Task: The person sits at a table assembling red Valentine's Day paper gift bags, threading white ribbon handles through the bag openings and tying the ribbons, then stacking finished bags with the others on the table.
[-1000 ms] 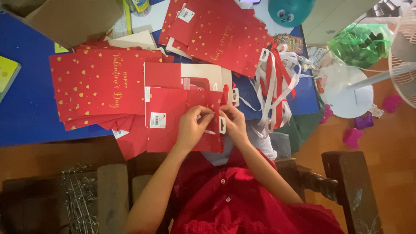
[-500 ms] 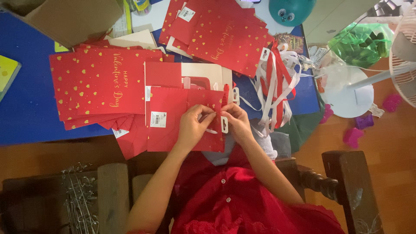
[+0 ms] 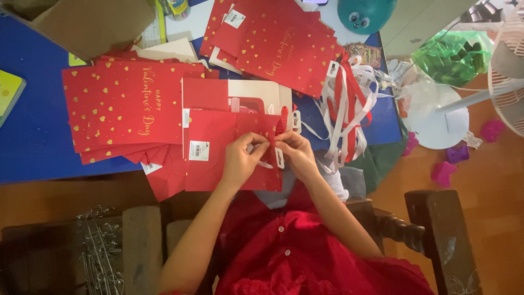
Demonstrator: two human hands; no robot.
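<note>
Head view: red bags [image 3: 123, 112], ribbons [image 3: 349, 106] flank hands' bag [image 3: 218, 158].

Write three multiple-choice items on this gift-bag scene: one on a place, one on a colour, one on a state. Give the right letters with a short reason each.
1. Where does the teal balloon lie?
A. at the table's far edge
B. on the person's lap
C. on the wooden floor

2. What colour are the hearts on the flat red paper gift bag at the left?
A. silver
B. gold
C. black

3. How do the left hand and right hand stand?
A. both raised, empty
B. one resting on the white fan base
C. both pinching at the edge of the folded red paper bag

Answers: 1 A, it sits at the top of the view, past the bags; 2 B, gold hearts dot the red paper; 3 C, both grips close on the bag's right edge.
</note>
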